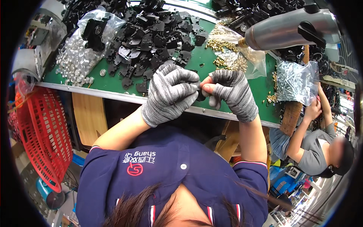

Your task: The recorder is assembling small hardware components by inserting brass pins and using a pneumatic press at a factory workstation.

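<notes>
Two hands in grey knit gloves meet over the near edge of the green worktop [113,81]. The left hand [170,92] has its fingers curled shut around one small black part [199,94], and only a bit of the part peeks out between the hands. The right hand [230,92] pinches the same part with its thumb and first finger pressed together on it.

Behind the hands lies one big pile of black parts [151,38], too many to count. Near the far left corner sits one clear bag of shiny silver rings [77,56]. There is one bag of gold screws [230,53] and one bag of silver screws [297,81] by the right edge. One grey power tool [291,28] hangs above them. One red basket [43,132] stands under the left edge. One other person [317,147] sits at the right.
</notes>
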`<action>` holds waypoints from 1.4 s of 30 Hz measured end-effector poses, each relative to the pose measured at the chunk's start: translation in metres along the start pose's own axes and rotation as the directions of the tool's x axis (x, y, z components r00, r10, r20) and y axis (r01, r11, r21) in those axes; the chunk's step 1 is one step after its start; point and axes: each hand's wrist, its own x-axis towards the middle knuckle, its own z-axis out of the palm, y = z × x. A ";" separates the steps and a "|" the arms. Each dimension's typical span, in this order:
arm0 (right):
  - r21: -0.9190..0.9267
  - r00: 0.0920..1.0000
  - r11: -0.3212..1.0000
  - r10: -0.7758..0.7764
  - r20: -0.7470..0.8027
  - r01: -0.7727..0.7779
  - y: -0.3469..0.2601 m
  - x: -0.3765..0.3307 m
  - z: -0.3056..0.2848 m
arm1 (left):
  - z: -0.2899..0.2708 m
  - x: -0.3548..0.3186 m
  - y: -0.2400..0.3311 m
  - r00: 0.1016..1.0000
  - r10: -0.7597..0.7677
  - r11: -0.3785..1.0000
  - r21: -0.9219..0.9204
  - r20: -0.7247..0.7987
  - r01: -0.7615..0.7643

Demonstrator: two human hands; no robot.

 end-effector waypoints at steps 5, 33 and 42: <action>0.016 0.996 0.997 0.070 -0.060 -0.069 0.005 -0.002 0.005 | 0.001 0.000 -0.003 0.999 0.045 0.999 0.025 -0.028 -0.044; -0.659 0.045 0.292 -0.930 -0.365 0.693 -0.166 0.211 0.005 | 0.004 -0.004 -0.003 0.997 0.054 0.998 -0.029 -0.060 -0.056; 0.031 0.671 0.716 -0.637 -0.380 0.697 -0.133 0.083 0.049 | 0.006 -0.007 -0.009 0.995 0.035 0.999 -0.018 -0.098 -0.037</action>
